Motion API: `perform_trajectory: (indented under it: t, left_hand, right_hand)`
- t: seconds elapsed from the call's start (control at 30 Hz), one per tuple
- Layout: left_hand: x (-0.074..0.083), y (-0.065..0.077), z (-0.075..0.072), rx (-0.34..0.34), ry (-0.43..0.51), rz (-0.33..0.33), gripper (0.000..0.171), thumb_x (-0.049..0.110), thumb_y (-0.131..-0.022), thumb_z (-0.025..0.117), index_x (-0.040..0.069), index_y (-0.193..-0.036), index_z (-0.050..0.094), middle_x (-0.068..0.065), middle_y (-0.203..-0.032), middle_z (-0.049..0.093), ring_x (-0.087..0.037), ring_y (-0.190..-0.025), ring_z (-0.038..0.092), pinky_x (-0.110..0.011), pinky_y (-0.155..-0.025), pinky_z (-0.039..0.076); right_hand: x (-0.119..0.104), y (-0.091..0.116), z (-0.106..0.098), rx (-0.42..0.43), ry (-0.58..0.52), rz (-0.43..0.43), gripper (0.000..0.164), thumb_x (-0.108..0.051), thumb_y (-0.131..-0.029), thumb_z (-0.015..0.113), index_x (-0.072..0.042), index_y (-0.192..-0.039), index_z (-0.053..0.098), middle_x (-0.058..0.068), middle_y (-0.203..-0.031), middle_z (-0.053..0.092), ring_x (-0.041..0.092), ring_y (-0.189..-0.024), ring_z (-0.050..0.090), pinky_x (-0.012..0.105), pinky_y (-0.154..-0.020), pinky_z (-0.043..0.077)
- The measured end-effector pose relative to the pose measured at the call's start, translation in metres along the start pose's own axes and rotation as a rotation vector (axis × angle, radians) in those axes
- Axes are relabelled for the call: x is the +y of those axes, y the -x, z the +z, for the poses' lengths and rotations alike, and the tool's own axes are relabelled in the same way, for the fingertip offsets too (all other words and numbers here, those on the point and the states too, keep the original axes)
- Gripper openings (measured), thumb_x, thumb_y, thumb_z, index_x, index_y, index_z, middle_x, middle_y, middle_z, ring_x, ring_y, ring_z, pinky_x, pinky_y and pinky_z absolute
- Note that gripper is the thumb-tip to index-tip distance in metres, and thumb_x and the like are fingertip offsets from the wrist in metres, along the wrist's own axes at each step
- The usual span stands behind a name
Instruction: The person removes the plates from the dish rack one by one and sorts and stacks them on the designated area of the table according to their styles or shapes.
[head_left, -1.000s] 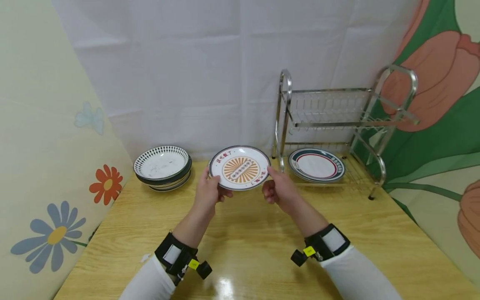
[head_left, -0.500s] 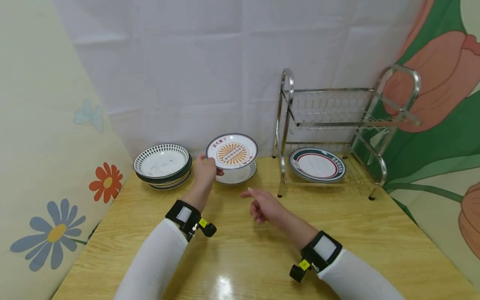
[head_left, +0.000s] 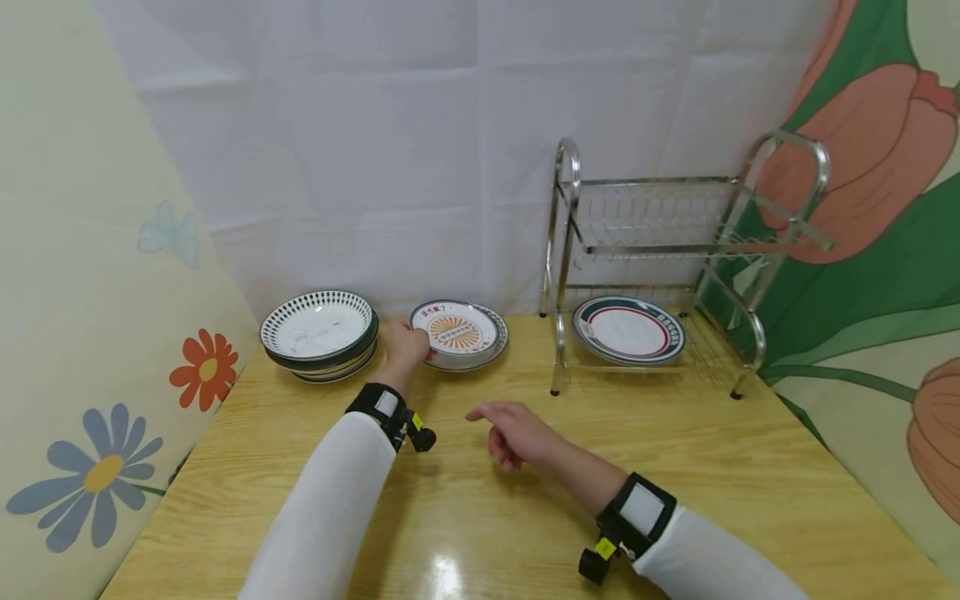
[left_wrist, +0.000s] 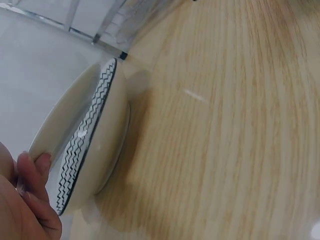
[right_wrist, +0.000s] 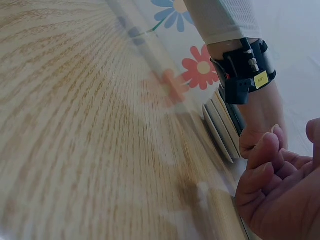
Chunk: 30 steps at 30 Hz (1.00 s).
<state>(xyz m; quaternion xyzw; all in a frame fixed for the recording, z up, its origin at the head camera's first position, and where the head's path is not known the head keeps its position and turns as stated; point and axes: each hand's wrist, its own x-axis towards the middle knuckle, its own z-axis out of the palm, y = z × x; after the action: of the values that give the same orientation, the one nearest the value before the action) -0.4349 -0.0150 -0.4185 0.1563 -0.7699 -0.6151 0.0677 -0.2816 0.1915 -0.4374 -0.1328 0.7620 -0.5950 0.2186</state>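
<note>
In the head view, my left hand [head_left: 405,348] pinches the left edge of a white plate [head_left: 453,330] printed with an orange sunburst and red characters. That plate lies over a deeper plate [left_wrist: 102,142] with a black zigzag rim, which stands on the table. The left wrist view shows the upper plate slightly tilted above the zigzag rim, with my fingers [left_wrist: 37,175] under its edge; whether the two touch is unclear. My right hand [head_left: 521,435] hovers above the table, nearer to me, holding nothing. Its index finger points left and the other fingers are loosely curled.
At the left stands a stack of plates [head_left: 321,329], topped by one with a black-patterned rim. A two-tier metal dish rack [head_left: 652,249] stands at the right. On its lower tier lie plates [head_left: 628,330] with a dark green and red rim.
My right hand has let go of the sunburst plate and drawn back toward me. My left hand has lowered the plate over the zigzag-rimmed one.
</note>
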Motion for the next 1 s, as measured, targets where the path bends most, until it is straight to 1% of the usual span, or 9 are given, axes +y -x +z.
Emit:
perform_trajectory:
  t: [0.07,0.17,0.33,0.43,0.53,0.7,0.83,0.9,1.0]
  left_hand:
    - [-0.001,0.000,0.001,0.010,-0.055,0.003,0.019,-0.002,-0.091,0.047,-0.003,-0.108,0.057,-0.009,-0.080,0.060,-0.013,-0.051,0.058,-0.027,-0.053,0.051]
    - [-0.003,0.001,0.002,0.018,-0.104,-0.019,0.025,-0.003,-0.091,0.048,-0.003,-0.114,0.057,-0.013,-0.095,0.062,-0.016,-0.060,0.060,-0.026,-0.056,0.052]
    - [-0.006,0.002,0.003,0.016,-0.121,-0.047,0.032,-0.002,-0.091,0.049,-0.003,-0.123,0.054,-0.016,-0.108,0.062,-0.019,-0.070,0.062,-0.026,-0.057,0.054]
    - [-0.010,0.001,0.001,0.014,-0.186,-0.019,0.030,0.001,-0.091,0.048,-0.003,-0.121,0.054,-0.017,-0.107,0.062,-0.022,-0.078,0.062,-0.027,-0.063,0.052]
    - [-0.014,-0.001,-0.003,0.008,-0.302,0.045,0.029,0.002,-0.090,0.049,-0.006,-0.117,0.057,-0.018,-0.107,0.063,-0.026,-0.088,0.059,-0.032,-0.075,0.049]
    - [-0.020,-0.007,-0.007,-0.016,-0.455,0.145,0.032,0.004,-0.088,0.051,-0.008,-0.116,0.059,-0.021,-0.111,0.065,-0.028,-0.093,0.055,-0.041,-0.089,0.051]
    - [-0.022,-0.009,-0.008,-0.026,-0.516,0.165,0.034,0.005,-0.089,0.053,-0.009,-0.120,0.058,-0.023,-0.117,0.066,-0.030,-0.100,0.059,-0.044,-0.094,0.053]
    - [-0.022,-0.008,-0.008,-0.026,-0.529,0.169,0.035,0.006,-0.090,0.054,-0.009,-0.121,0.058,-0.024,-0.118,0.066,-0.032,-0.105,0.061,-0.045,-0.095,0.053]
    - [-0.022,-0.006,-0.009,-0.024,-0.534,0.189,0.034,0.006,-0.090,0.054,-0.010,-0.119,0.060,-0.024,-0.117,0.067,-0.034,-0.105,0.062,-0.045,-0.095,0.053]
  right_hand:
    - [0.001,0.001,0.000,-0.001,0.004,0.000,0.059,-0.049,-0.109,0.039,-0.002,-0.141,0.056,-0.002,-0.058,0.051,0.010,-0.044,0.047,0.023,-0.045,0.038]
    - [0.002,0.002,0.001,-0.003,0.009,0.006,0.060,-0.050,-0.108,0.039,-0.003,-0.140,0.057,-0.002,-0.058,0.052,0.010,-0.044,0.047,0.023,-0.045,0.039]
    - [0.003,0.003,0.002,-0.002,-0.001,0.007,0.058,-0.048,-0.109,0.039,-0.002,-0.140,0.057,-0.002,-0.057,0.051,0.010,-0.043,0.047,0.023,-0.045,0.038]
    - [0.003,0.003,0.003,-0.004,-0.006,0.002,0.057,-0.047,-0.109,0.039,-0.002,-0.140,0.057,-0.002,-0.057,0.051,0.010,-0.043,0.046,0.023,-0.045,0.038]
    - [0.003,0.004,0.003,-0.007,-0.004,0.002,0.057,-0.046,-0.110,0.038,-0.002,-0.140,0.057,-0.003,-0.057,0.051,0.010,-0.043,0.046,0.023,-0.045,0.037]
    - [0.002,0.004,0.002,-0.006,-0.003,0.005,0.056,-0.045,-0.109,0.040,-0.002,-0.140,0.057,-0.002,-0.057,0.051,0.010,-0.044,0.046,0.023,-0.045,0.037]
    - [0.001,0.004,0.004,0.006,-0.006,0.006,0.054,-0.044,-0.109,0.041,-0.002,-0.139,0.058,-0.002,-0.056,0.050,0.010,-0.043,0.046,0.023,-0.044,0.038]
    - [0.001,0.004,0.005,0.011,-0.006,0.008,0.054,-0.044,-0.109,0.041,-0.002,-0.139,0.058,-0.003,-0.056,0.050,0.010,-0.043,0.046,0.023,-0.044,0.038]
    - [0.001,0.004,0.005,0.015,-0.006,0.009,0.054,-0.043,-0.110,0.041,-0.001,-0.139,0.058,-0.003,-0.055,0.050,0.009,-0.042,0.045,0.023,-0.044,0.038]
